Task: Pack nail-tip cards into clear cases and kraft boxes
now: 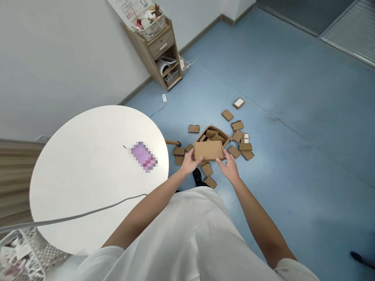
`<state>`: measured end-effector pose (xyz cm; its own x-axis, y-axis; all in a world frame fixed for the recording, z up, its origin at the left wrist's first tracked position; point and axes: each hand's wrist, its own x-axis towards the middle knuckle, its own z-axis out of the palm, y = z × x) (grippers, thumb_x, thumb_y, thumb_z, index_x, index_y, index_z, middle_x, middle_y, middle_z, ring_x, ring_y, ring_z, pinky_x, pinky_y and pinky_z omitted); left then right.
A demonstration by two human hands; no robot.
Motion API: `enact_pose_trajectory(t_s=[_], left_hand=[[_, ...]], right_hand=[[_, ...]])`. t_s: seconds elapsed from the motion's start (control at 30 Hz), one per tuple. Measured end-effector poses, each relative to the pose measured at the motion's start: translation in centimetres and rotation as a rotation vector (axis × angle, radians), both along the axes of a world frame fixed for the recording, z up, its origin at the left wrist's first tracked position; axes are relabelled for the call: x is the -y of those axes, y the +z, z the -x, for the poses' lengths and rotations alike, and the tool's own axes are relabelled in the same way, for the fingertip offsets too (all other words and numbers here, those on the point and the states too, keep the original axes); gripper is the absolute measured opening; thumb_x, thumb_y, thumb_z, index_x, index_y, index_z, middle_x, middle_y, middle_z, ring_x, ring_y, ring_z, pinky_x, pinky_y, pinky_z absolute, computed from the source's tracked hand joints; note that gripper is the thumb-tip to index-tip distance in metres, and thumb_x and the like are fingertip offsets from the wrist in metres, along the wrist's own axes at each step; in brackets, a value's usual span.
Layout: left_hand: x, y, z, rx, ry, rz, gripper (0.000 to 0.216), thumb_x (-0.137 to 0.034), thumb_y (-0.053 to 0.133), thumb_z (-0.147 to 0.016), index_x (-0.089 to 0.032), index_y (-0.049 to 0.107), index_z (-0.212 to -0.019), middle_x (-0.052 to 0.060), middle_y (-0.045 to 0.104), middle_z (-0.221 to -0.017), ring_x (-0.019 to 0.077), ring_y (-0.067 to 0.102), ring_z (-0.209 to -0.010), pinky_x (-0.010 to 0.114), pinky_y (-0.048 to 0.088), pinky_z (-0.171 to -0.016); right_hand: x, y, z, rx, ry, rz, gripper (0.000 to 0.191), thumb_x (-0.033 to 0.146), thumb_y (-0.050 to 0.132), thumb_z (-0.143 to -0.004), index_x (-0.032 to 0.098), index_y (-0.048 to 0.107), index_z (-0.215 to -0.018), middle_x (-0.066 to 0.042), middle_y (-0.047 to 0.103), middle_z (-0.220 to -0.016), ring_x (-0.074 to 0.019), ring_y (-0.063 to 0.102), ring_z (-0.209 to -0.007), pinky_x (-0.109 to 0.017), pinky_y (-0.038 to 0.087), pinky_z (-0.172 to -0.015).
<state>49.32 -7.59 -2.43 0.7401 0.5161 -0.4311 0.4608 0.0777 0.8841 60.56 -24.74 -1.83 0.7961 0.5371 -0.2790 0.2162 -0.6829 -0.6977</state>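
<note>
A flat brown cardboard box point(208, 150) is held out in front of me over the blue floor. My left hand point(190, 162) grips its left edge with curled fingers. Its lower right corner is pinched by my right hand point(230, 167). Below and behind it on the floor lies an open carton point(213, 134) with small cardboard boxes inside, and several more small brown boxes point(237, 125) are scattered around it. One box with a white top point(239, 103) lies farthest away.
A round white table point(88, 175) stands at my left, bearing a blurred pink item point(143, 156) and a grey cable point(88, 212). A wooden shelf unit point(161, 50) with a basket stands against the wall. A white wire basket point(20, 253) sits at bottom left.
</note>
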Motion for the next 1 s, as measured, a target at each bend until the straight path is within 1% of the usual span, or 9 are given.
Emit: enact_pose_trajectory(t_s=[0.1,0.2,0.3,0.37,0.47,0.57,0.73,0.87,1.0], left_hand=[[-0.2,0.4,-1.6,0.043,-0.103,-0.084,0.070,-0.041,0.061,-0.073,-0.021,0.031,-0.133,0.013,0.041,-0.130,0.0245,0.042,-0.118,0.038,0.038,-0.095],[-0.3,1.4,-1.7,0.075,-0.161,-0.158,0.078,-0.042,0.060,-0.073,-0.023,0.021,-0.137,0.012,0.032,-0.138,0.0270,0.033,-0.125,0.041,0.036,-0.097],[-0.7,2.6,-0.3,0.105,-0.132,-0.149,0.082,-0.041,0.059,-0.074,-0.024,0.012,-0.139,0.014,0.026,-0.141,0.0287,0.037,-0.123,0.038,0.043,-0.088],[-1.4,3.2,1.6,0.101,-0.055,-0.127,0.080,-0.039,0.056,-0.076,-0.025,0.010,-0.139,0.015,0.030,-0.138,0.0262,0.047,-0.114,0.033,0.047,-0.079],[-2.6,3.9,5.8,0.059,0.122,-0.133,0.065,-0.037,0.054,-0.078,-0.021,0.027,-0.134,0.013,0.052,-0.118,0.0186,0.058,-0.094,0.030,0.049,-0.072],[-3.3,4.5,10.8,0.002,0.324,-0.155,0.046,-0.036,0.053,-0.077,-0.017,0.047,-0.119,0.008,0.060,-0.100,0.0133,0.059,-0.077,0.028,0.048,-0.070],[-2.3,5.5,19.5,-0.037,0.708,-0.203,0.038,-0.035,0.054,-0.076,-0.017,0.053,-0.110,0.005,0.060,-0.091,0.0114,0.056,-0.071,0.029,0.048,-0.070],[-0.3,6.2,26.4,-0.016,0.927,-0.145,0.043,-0.037,0.059,-0.072,-0.017,0.054,-0.110,0.006,0.059,-0.093,0.0109,0.055,-0.070,0.027,0.047,-0.068],[1.9,6.2,33.0,0.009,1.084,-0.124,0.046,-0.039,0.059,-0.071,-0.016,0.053,-0.110,0.007,0.058,-0.094,0.0112,0.055,-0.071,0.026,0.046,-0.066]], right_hand=[[0.4,0.3,-0.1,0.084,-0.032,-0.094,0.070,0.050,0.048,-0.076,0.021,0.026,-0.136,-0.012,0.034,-0.136,-0.0255,0.034,-0.123,-0.042,0.036,-0.095],[0.1,0.8,0.4,0.143,-0.028,-0.128,0.070,0.049,0.050,-0.075,0.021,0.027,-0.135,-0.010,0.023,-0.143,-0.0255,0.023,-0.130,-0.043,0.030,-0.100],[-0.7,1.3,1.1,0.111,-0.016,-0.186,0.063,0.045,0.047,-0.078,0.021,0.029,-0.134,-0.011,0.029,-0.140,-0.0243,0.035,-0.124,-0.042,0.036,-0.096],[-1.5,1.6,1.7,0.037,-0.020,-0.241,0.059,0.042,0.045,-0.079,0.020,0.032,-0.132,-0.014,0.037,-0.134,-0.0224,0.049,-0.110,-0.038,0.045,-0.085],[-3.2,1.5,2.5,-0.105,-0.004,-0.280,0.053,0.043,0.046,-0.079,0.019,0.041,-0.126,-0.015,0.051,-0.119,-0.0200,0.058,-0.091,-0.031,0.050,-0.063],[-5.5,1.0,2.8,-0.229,0.113,-0.344,0.048,0.045,0.049,-0.076,0.015,0.050,-0.114,-0.012,0.062,-0.097,-0.0180,0.059,-0.081,-0.032,0.050,-0.069],[-11.6,1.3,4.6,-0.331,0.521,-0.293,0.047,0.048,0.051,-0.074,0.014,0.056,-0.105,0.000,0.054,-0.058,-0.0148,0.051,-0.054,-0.029,0.046,-0.055],[-16.8,2.8,9.6,-0.277,0.874,-0.236,0.042,0.050,0.051,-0.074,0.015,0.060,-0.097,0.003,0.044,-0.052,-0.0129,0.044,-0.049,-0.027,0.039,-0.050],[-19.8,3.3,17.2,-0.272,1.126,-0.093,0.041,0.048,0.050,-0.074,0.017,0.057,-0.100,0.001,0.053,-0.063,-0.0127,0.048,-0.053,-0.027,0.041,-0.054]])
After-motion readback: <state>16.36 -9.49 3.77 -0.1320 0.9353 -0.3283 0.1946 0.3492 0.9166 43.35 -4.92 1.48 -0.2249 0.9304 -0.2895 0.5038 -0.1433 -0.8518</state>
